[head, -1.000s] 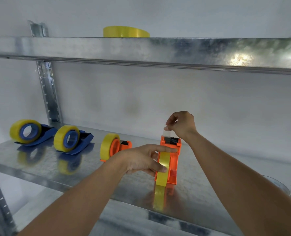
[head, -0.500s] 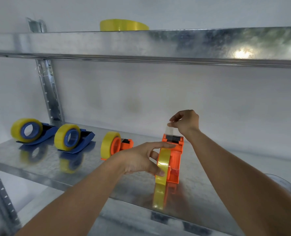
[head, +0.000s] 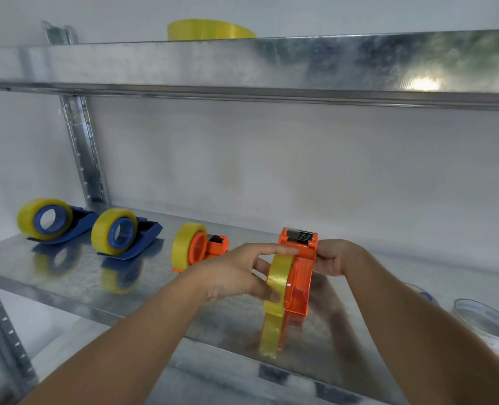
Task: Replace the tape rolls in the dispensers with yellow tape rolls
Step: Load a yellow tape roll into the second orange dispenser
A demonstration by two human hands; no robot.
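An orange tape dispenser [head: 301, 276] stands on the metal shelf [head: 76, 276], cutter end away from me, with a yellow tape roll [head: 277, 283] mounted on its left side. My left hand [head: 236, 273] grips that roll, thumb near its lower edge and a finger over its top. My right hand [head: 334, 258] holds the dispenser's right side just below the black cutter. Further left sit another orange dispenser [head: 201, 247] and two blue dispensers [head: 128, 235] [head: 49, 219], each carrying a yellow roll.
A spare yellow roll [head: 210, 29] lies flat on the upper shelf [head: 271, 65]. Clear tape rolls [head: 482, 320] rest at the lower shelf's right end. A slotted metal upright [head: 81, 150] rises at the back left. The wall is close behind.
My right hand has dropped from above the cutter, where it pinched the tape's end, to the dispenser's right side. My left hand stays on the roll.
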